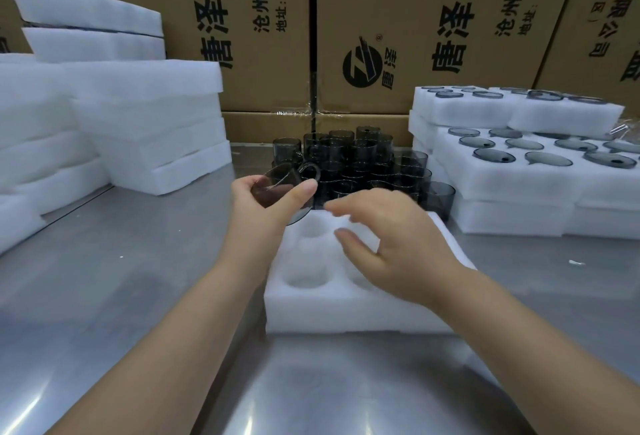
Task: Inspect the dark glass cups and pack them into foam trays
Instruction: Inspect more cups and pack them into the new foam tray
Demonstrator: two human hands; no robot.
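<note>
A dark glass cup [282, 178] is held tilted in the left hand [263, 202], with the fingers curled round it, at the centre of the frame above the far left corner of a foam tray [346, 313]. The right hand [398, 244] is spread loosely open above the tray, holding nothing. More cups [356, 161] are piled behind on the steel surface [138, 261].

Printed cardboard boxes [270, 36] stand along the back — shiny steel table [104, 279] in front.

Your steel tabletop [138, 296] carries a foam tray [346, 313] in front, dark cups [363, 164] behind, foam stacks [149, 123] L, packed trays [519, 185] R.
</note>
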